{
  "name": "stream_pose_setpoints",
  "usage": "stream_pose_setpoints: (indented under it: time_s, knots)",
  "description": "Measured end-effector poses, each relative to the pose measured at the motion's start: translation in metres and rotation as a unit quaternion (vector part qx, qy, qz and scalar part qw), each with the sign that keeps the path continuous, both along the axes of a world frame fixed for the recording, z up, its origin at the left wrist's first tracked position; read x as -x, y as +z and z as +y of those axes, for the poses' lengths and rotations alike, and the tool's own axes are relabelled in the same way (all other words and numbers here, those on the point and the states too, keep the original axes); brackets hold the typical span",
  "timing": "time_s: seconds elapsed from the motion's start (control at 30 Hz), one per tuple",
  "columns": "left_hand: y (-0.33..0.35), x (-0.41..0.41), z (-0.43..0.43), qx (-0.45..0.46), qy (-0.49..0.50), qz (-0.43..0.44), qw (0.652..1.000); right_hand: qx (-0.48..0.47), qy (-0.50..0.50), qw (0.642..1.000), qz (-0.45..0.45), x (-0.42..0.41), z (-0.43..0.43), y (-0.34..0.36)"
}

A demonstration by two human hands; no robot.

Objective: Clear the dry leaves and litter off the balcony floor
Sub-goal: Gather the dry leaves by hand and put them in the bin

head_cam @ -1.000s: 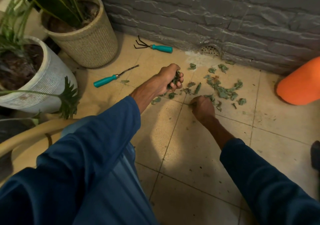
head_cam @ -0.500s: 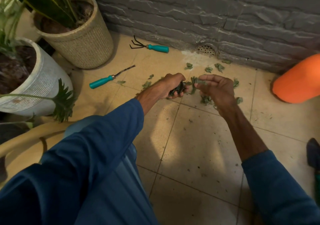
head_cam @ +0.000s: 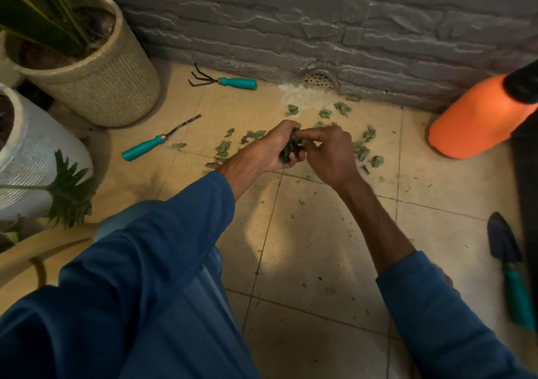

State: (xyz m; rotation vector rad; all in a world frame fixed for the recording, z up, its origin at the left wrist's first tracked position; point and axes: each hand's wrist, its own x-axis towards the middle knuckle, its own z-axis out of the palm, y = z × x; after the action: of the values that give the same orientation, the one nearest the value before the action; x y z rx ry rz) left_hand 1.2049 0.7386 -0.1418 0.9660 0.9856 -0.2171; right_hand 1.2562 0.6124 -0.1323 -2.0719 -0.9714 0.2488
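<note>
My left hand (head_cam: pixel 272 148) grips a dark bunch of dry leaves (head_cam: pixel 291 153) above the beige tiled floor. Right beside it, my right hand (head_cam: pixel 329 153) has its curled fingertips pressed into that same bunch. More loose green-grey leaves (head_cam: pixel 365 145) lie scattered on the tiles beyond both hands, some to the left (head_cam: pixel 222 148) and some near the wall drain (head_cam: pixel 318 80). Small dark crumbs speck the nearer tiles.
A woven pot (head_cam: pixel 96 84) and a white pot (head_cam: pixel 32 157) stand at left. A teal-handled hand rake (head_cam: pixel 230 81) and weeder (head_cam: pixel 151 144) lie on the floor. An orange sprayer (head_cam: pixel 477 116) sits at right, a trowel (head_cam: pixel 509 265) near the right edge. A grey stone wall (head_cam: pixel 320 23) closes the back.
My right hand rose from the floor with picked-up leaves and came against my left hand, pushing them into the bunch. The view shifted slightly toward the right.
</note>
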Motion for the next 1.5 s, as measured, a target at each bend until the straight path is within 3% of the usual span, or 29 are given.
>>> stream_pose_setpoints:
  time_s: [0.1,0.33,0.53,0.63,0.73,0.8,0.93,1.27,1.5]
  knots:
    - [-0.003,-0.004,-0.003,-0.016,-0.018,0.003,1.000,-0.012,0.028,0.999,-0.023,0.000,-0.008,-0.001]
    - [-0.005,-0.018,-0.019,-0.006,-0.065,-0.002,0.998,-0.040,-0.078,0.994,0.058,-0.024,-0.020,-0.009]
    - [-0.007,-0.033,-0.031,-0.076,-0.060,0.014,0.995,-0.067,-0.135,0.987,0.056,-0.028,-0.033,-0.016]
    - [-0.010,-0.039,-0.036,-0.101,-0.074,0.014,0.992,-0.072,-0.145,0.982,0.102,-0.037,-0.045,-0.019]
    - [-0.009,-0.040,-0.035,-0.099,-0.073,0.008,0.992,-0.036,-0.165,0.977,0.132,-0.057,-0.071,-0.035]
    - [-0.009,-0.041,-0.032,-0.090,-0.071,0.008,0.993,0.025,-0.189,0.979,0.073,-0.073,-0.092,-0.054]
    - [-0.012,-0.042,-0.032,-0.079,-0.083,0.010,0.993,0.163,-0.268,0.947,0.067,-0.094,-0.130,-0.100]
    - [-0.015,-0.043,-0.035,-0.087,-0.101,0.013,0.991,0.319,-0.152,0.935,-0.025,-0.113,-0.130,-0.132]
    - [-0.014,-0.043,-0.036,-0.093,-0.107,0.011,0.990,0.303,-0.085,0.948,-0.050,-0.116,-0.132,-0.135]
